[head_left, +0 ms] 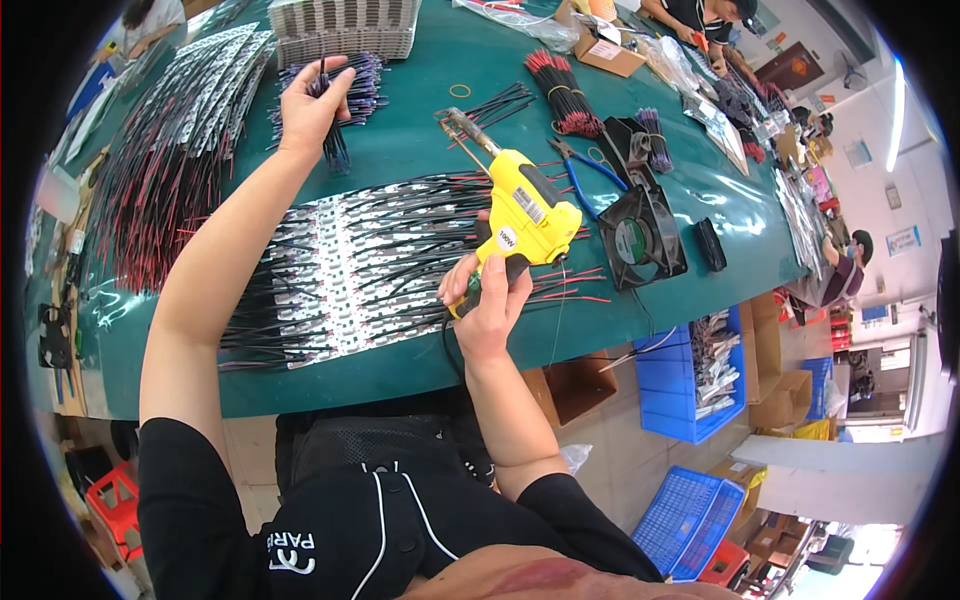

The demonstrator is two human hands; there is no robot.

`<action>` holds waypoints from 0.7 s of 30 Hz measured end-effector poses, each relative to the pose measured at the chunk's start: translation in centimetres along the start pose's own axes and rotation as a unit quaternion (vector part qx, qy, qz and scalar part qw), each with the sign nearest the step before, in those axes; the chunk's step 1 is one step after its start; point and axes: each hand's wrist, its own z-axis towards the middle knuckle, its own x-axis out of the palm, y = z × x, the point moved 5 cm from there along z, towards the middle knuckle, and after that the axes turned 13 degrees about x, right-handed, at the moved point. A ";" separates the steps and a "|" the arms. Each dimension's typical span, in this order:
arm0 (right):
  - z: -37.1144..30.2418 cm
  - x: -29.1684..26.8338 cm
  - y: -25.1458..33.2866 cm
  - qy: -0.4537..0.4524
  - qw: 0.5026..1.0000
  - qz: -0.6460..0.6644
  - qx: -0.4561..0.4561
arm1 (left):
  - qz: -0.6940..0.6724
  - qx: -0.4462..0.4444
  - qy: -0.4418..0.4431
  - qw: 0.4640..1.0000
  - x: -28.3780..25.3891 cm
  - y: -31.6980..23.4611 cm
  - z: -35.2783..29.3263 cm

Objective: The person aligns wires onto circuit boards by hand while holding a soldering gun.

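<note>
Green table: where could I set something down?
Bare patches on the table: beyond the rubber band, between the grey stack and the red-tipped wire bundle; and right of the black block. Crowded: left side, under wired strips, and the middle, where the right hand holds the soldering gun over wired boards.

Bright across the whole frame, and there's the white tube light (897, 115) blazing upper right! Glare streaks the green tabletop (725, 280) right of centre; lines bow toward the black border, far right softening.

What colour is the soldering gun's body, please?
The soldering gun is mainly yellow, clearest in the head view.
</note>
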 end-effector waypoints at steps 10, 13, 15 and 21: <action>-0.1 0.1 0.1 0.004 1.000 0.010 -0.009 | -0.085 -0.072 0.037 0.993 -0.2 1.7 -0.7; -0.1 0.0 0.0 0.011 1.000 0.008 -0.015 | -0.012 -0.035 0.069 0.997 -0.2 1.0 -1.1; -0.2 0.1 0.2 0.019 1.000 0.006 -0.023 | -0.017 -0.033 0.071 0.997 0.0 0.7 -1.2; -0.3 0.2 0.3 0.013 1.000 0.012 -0.019 | -0.029 -0.049 0.064 0.996 -0.4 0.8 -1.7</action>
